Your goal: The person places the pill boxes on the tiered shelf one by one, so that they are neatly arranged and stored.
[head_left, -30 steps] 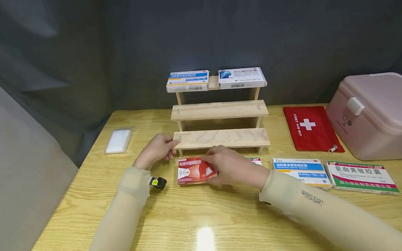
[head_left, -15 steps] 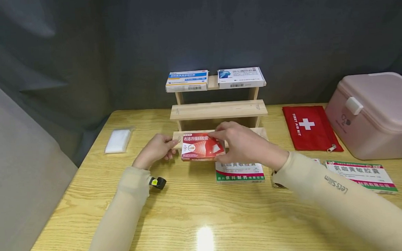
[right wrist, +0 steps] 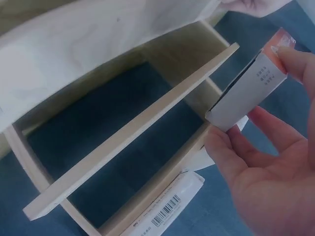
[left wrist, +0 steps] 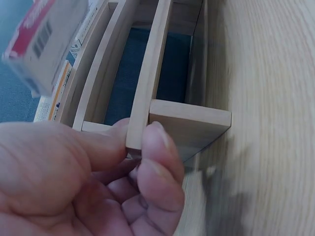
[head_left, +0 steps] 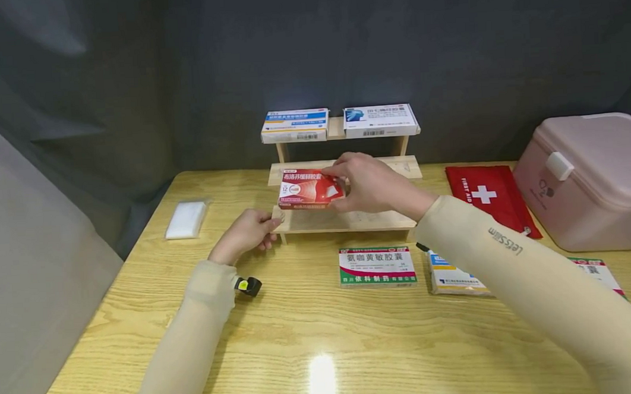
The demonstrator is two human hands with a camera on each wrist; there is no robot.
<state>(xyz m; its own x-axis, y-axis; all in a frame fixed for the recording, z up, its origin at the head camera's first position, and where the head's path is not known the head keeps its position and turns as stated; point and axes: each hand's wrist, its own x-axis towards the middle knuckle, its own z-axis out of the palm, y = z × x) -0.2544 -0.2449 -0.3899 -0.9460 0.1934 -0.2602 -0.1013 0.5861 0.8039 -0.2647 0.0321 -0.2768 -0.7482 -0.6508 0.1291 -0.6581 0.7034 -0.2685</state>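
My right hand (head_left: 365, 182) grips a red medicine box (head_left: 307, 188) by its right end. In the head view the box overlaps the middle step of a three-step wooden display rack (head_left: 349, 220); the right wrist view shows its pale side (right wrist: 246, 93) between thumb and fingers. At the rack's lower left corner my left hand (head_left: 250, 230) pinches the end of the bottom step, thumb above and fingers below in the left wrist view. On the top step lie a blue-and-white medicine box (head_left: 294, 126) and a white medicine box (head_left: 380, 121).
In front of the rack lies a green-and-white medicine box (head_left: 377, 267). Further right are a blue-and-white box (head_left: 453, 276) and another green-edged box (head_left: 600, 274), both partly behind my right sleeve. A red first aid pouch (head_left: 487, 197), a pink case (head_left: 588, 183) and a white packet (head_left: 186, 220) flank the rack.
My right hand has lifted the red medicine box from the table up past the bottom step to the middle one, uncovering the green-and-white box. My left hand stays on the bottom step.
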